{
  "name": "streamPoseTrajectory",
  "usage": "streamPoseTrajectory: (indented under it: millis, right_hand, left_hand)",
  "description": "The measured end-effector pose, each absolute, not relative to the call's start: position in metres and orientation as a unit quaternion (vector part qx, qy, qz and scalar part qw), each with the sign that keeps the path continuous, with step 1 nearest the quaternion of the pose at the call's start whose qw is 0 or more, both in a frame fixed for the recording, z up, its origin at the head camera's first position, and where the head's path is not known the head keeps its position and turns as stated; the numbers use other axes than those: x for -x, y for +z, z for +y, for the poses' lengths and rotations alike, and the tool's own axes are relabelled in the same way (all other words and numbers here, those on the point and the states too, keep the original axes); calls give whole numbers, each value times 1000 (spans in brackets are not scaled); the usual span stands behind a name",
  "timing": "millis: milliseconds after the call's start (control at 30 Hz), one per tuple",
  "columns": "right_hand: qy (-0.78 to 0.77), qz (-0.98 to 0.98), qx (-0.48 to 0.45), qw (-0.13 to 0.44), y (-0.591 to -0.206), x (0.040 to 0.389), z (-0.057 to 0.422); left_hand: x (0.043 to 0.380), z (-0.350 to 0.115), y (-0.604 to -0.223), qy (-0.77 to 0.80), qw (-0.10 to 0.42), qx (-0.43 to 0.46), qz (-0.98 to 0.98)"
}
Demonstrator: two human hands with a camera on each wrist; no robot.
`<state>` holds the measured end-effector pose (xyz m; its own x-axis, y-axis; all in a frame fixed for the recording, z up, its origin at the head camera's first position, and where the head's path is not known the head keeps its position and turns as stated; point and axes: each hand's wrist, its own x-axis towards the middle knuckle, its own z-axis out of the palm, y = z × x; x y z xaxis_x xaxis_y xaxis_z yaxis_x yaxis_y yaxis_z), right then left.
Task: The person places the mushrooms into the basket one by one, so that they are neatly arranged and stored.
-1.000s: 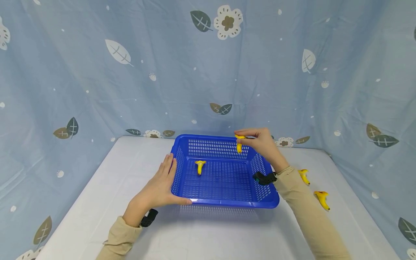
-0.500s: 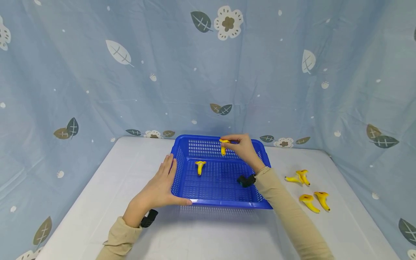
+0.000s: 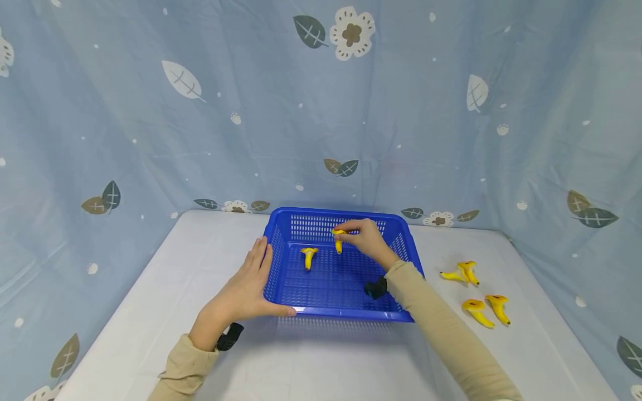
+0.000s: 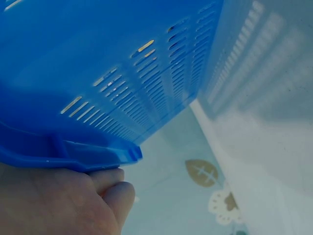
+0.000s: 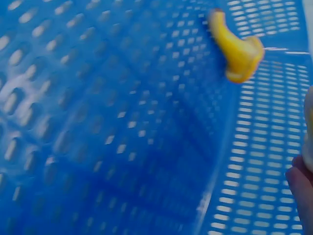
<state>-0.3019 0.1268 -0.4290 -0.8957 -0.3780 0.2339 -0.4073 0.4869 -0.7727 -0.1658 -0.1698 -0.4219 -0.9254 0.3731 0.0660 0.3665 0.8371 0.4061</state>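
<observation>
In the head view my right hand [image 3: 365, 239] pinches a yellow trumpet-shaped mushroom [image 3: 339, 245] by its cap, stem down, inside the blue basket [image 3: 346, 313] towards its back wall. Another yellow mushroom [image 3: 308, 259] lies on the basket floor to the left; the right wrist view shows a mushroom [image 5: 237, 49] there too. At the basket's front left corner my left hand [image 3: 246, 289] rests with straight fingers along the left side and the thumb on the front rim. The left wrist view has fingers of this hand [image 4: 63, 196] right at the rim.
Several more yellow mushrooms lie right of the basket on the white table [image 3: 321, 367], one pair [image 3: 466, 273] farther back and another mushroom pair [image 3: 486, 312] nearer. A pale blue patterned curtain [image 3: 251, 111] hangs behind the table and along its sides.
My right hand has carried the pinched mushroom leftward, then lower into the basket. More mushrooms on the right have come into sight from behind the arm. The left hand has stayed in place.
</observation>
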Motion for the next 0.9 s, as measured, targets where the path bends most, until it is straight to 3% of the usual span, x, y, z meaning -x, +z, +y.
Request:
streamPoseTrajectory:
  millis: [267,900]
  right_hand:
    - [436,-878,-193,-36,-435,300,123]
    - [339,-915,-208,-62,-453,300,116]
  left_hand:
    - [166,-170,-422,211,6,-196,958]
    - [164,-168,-422,209,5,-193,959]
